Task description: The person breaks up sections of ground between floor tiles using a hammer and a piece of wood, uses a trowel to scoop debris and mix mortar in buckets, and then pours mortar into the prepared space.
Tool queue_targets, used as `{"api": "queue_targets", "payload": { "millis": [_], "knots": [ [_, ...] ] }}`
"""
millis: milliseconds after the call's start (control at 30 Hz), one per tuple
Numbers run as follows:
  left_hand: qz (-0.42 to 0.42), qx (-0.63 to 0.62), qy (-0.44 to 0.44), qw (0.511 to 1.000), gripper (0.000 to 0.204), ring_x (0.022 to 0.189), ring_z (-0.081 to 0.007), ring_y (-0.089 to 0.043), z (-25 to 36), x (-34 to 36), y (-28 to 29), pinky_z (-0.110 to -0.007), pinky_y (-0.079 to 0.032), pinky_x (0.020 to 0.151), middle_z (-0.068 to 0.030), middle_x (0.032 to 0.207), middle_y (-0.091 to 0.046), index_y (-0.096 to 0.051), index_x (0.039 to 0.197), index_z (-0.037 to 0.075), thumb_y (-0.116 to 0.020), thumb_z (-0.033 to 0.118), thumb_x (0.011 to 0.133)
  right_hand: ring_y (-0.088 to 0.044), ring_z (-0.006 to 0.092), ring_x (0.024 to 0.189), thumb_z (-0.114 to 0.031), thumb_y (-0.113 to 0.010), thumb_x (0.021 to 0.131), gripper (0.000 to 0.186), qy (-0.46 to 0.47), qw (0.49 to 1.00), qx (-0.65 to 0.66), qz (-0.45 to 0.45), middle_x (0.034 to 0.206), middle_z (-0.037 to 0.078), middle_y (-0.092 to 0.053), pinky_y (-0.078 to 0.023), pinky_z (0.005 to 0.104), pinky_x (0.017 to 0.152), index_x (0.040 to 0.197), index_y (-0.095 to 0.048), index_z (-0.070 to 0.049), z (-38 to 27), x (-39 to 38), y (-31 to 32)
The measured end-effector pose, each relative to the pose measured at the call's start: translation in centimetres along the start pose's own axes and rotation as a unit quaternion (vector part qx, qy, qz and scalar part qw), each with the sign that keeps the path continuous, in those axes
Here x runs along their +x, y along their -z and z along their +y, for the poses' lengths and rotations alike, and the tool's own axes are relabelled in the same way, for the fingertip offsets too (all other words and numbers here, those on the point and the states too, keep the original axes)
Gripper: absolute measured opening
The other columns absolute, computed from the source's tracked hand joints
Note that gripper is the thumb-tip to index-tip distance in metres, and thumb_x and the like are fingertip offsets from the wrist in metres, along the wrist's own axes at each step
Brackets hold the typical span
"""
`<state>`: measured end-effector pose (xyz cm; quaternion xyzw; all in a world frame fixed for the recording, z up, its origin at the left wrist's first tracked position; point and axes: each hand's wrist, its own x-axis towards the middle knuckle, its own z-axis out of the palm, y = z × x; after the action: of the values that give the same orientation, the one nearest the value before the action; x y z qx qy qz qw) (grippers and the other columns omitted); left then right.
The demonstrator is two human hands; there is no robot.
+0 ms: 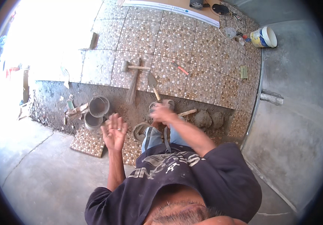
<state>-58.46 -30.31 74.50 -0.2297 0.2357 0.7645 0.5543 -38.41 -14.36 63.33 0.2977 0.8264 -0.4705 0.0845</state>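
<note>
My left hand (115, 132) is raised with its fingers spread and nothing in it, close to two dark buckets, one upper (99, 106) and one lower (93, 121). My right hand (162, 113) is over my foot, its fingers partly hidden and blurred. Just beyond it lies a trowel (152, 81), its wooden handle pointing toward me; I cannot tell whether the fingers touch anything. A wooden handle (187, 112) lies right of that hand, beside mortar lumps (202, 119). Farther off, a mallet (139, 67) rests across a stick broom (133, 88) on the pebbled tiles (169, 41).
A red-handled tool (183, 70) and a green pad (243, 72) lie on the tiles. A white and yellow bucket (264, 37) stands by the grey wall (292, 75). Cables (238, 22) tangle at the far right. A pebbled tile (88, 142) lies by the dirt strip's near edge.
</note>
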Motion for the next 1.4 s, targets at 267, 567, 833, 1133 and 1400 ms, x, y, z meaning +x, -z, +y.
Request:
{"api": "queue_targets", "payload": {
  "millis": [267, 567, 833, 1133, 1400],
  "knots": [
    [0.363, 0.466, 0.002, 0.807, 0.057, 0.104, -0.0255, -0.052, 2.6, -7.5, 21.8, -0.041, -0.042, 0.087, -0.0132, 0.12, -0.05, -0.042, 0.125, 0.005, -0.043, 0.05, 0.09, -0.062, 0.0204, 0.07, -0.011, -0.06, 0.08, 0.045, -0.52, 0.814, 0.016, 0.257, 0.086, 0.014, -0.063, -0.051, 0.0341, 0.061, 0.124, -0.05, -0.004, 29.6, -34.7, 10.5],
    [0.348, 0.558, 0.12, 0.744, 0.04, 0.079, -0.0233, -0.06, 1.5, -6.7, 24.1, -0.034, -0.046, 0.061, -0.0104, 0.097, -0.058, -0.052, 0.11, 0.004, -0.05, 0.037, 0.089, -0.058, 0.0172, 0.058, -0.013, -0.051, 0.087, 0.013, -0.52, 0.774, 0.254, 0.255, 0.073, 0.005, -0.06, -0.046, 0.032, 0.048, 0.098, -0.058, -0.01, 19.9, -33.3, 0.8],
    [0.207, 0.646, -0.064, 0.732, 0.035, 0.072, -0.0179, -0.058, 4.9, 16.7, 5.0, -0.029, -0.045, 0.055, -0.0067, 0.09, -0.059, -0.054, 0.111, 0.004, -0.052, 0.032, 0.09, -0.061, 0.0269, 0.085, -0.025, -0.057, 0.085, 0.027, -0.497, 0.841, 0.207, 0.055, 0.093, 0.015, -0.063, -0.047, 0.038, 0.074, 0.104, -0.062, -0.006, 25.2, -29.4, -3.4],
    [0.191, 0.701, -0.06, 0.685, 0.043, 0.077, -0.0137, -0.055, -0.7, 41.6, -13.6, -0.026, -0.043, 0.063, -0.0048, 0.098, -0.06, -0.053, 0.121, 0.006, -0.055, 0.036, 0.09, -0.058, 0.0294, 0.103, -0.024, -0.057, 0.085, 0.035, -0.473, 0.88, 0.035, -0.008, 0.106, 0.016, -0.063, -0.046, 0.0412, 0.086, 0.112, -0.061, -0.002, 43.2, -16.7, 31.9],
    [0.157, 0.759, 0.049, 0.63, 0.041, 0.065, -0.0124, -0.052, -10.0, 47.2, -19.1, -0.029, -0.042, 0.057, -0.0028, 0.073, -0.055, -0.059, 0.099, -0.001, -0.052, 0.039, 0.089, -0.059, 0.0266, 0.1, -0.031, -0.047, 0.094, 0.037, -0.557, 0.782, 0.25, 0.125, 0.11, 0.013, -0.062, -0.046, 0.0391, 0.085, 0.12, -0.057, -0.006, 43.7, -1.7, 59.9]
  ]
}}
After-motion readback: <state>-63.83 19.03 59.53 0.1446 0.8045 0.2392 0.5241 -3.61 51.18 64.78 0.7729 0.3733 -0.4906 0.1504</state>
